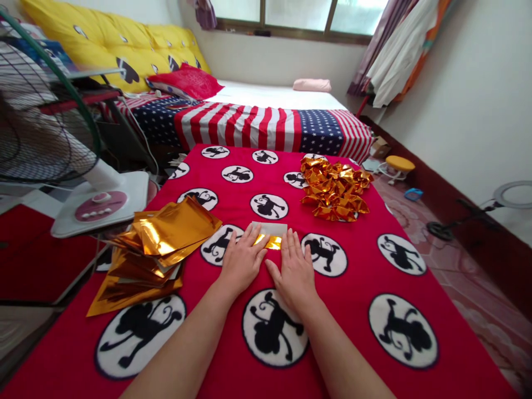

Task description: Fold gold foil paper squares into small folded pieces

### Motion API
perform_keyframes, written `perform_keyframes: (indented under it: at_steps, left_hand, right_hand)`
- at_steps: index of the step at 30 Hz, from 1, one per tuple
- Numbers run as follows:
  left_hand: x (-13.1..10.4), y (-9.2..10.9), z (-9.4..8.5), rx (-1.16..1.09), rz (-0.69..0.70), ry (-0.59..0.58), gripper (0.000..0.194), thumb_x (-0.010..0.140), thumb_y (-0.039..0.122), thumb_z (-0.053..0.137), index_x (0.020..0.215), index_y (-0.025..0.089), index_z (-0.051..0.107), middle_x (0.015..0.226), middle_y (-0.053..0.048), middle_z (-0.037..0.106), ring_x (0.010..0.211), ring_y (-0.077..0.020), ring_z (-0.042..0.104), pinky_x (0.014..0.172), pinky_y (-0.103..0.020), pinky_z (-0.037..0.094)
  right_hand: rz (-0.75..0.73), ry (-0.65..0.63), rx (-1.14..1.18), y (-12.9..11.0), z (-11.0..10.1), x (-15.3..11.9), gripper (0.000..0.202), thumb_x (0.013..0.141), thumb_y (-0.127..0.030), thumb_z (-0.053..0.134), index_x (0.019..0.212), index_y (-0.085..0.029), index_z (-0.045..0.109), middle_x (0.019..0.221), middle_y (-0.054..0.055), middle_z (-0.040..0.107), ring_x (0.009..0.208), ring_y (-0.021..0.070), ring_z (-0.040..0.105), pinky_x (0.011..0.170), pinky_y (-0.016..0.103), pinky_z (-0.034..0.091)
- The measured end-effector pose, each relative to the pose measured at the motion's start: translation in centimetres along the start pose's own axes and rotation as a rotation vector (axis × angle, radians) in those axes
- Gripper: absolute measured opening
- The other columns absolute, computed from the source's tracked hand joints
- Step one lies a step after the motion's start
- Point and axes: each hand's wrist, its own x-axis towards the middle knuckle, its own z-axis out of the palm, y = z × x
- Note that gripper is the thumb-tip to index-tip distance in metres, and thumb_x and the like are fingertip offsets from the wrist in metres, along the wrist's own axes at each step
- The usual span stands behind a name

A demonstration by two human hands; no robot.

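A sheet of gold foil paper (272,243) lies at the middle of the red monkey-print cloth (353,338). Its near edge is folded over, showing a gold strip, while the far part shows a pale grey back. My left hand (242,259) rests flat on its left end, fingers stretched out. On the right end my right hand (296,269) presses down, fingers straight and thumb apart. The fingers partly cover both ends of the sheet. To the left is a loose stack of gold foil sheets (178,227). A heap of folded gold foil pieces (336,188) sits at the far right.
A fan (100,205) stands at the left beside the cloth. Behind is a bed with a striped, starred cover (249,124) and a red pillow (187,82). An orange-topped stool (399,164) and a ring-light stand (469,208) are on the floor at right.
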Motion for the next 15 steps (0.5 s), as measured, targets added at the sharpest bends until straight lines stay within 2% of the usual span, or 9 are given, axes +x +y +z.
perform_keyframes:
  at_steps: [2,7,11,15]
  left_hand:
    - [-0.1,0.0,0.1,0.004,-0.010,0.012,0.041,0.096,0.032,0.042,0.135,0.032,0.053,0.154,-0.005,0.036,0.143,-0.0270,0.031,0.114,-0.061,0.024]
    - [-0.3,-0.4,-0.1,-0.115,-0.046,0.079,0.046,0.092,0.030,0.049,0.138,0.027,0.050,0.155,-0.009,0.034,0.141,-0.0250,0.036,0.116,-0.054,0.026]
    - [-0.2,-0.7,-0.2,-0.199,-0.059,0.125,0.061,0.085,0.024,0.056,0.144,0.022,0.041,0.155,-0.010,0.033,0.142,-0.0245,0.035,0.118,-0.049,0.026]
    - [0.0,-0.7,-0.2,-0.240,-0.049,0.138,0.063,0.083,0.019,0.055,0.144,0.020,0.041,0.154,-0.010,0.035,0.141,-0.0237,0.035,0.119,-0.047,0.025]
  right_hand:
    - [0.032,0.013,0.004,0.4,0.0,0.0,0.073,0.093,-0.048,0.041,0.150,-0.005,0.025,0.159,0.016,0.015,0.148,0.0273,0.014,0.118,0.052,0.011]
    - [0.045,0.098,0.109,0.9,0.2,0.2,0.069,0.092,-0.041,0.045,0.150,-0.009,0.027,0.157,0.015,0.026,0.146,0.0266,0.020,0.117,0.051,0.015]
    - [0.049,0.213,0.269,1.5,0.3,0.4,0.071,0.087,-0.029,0.050,0.151,-0.015,0.023,0.152,0.014,0.037,0.142,0.0255,0.032,0.116,0.049,0.023]
    - [0.026,0.301,0.417,2.1,0.1,0.9,0.069,0.083,-0.023,0.053,0.148,-0.017,0.030,0.146,0.012,0.046,0.134,0.0249,0.042,0.112,0.043,0.032]
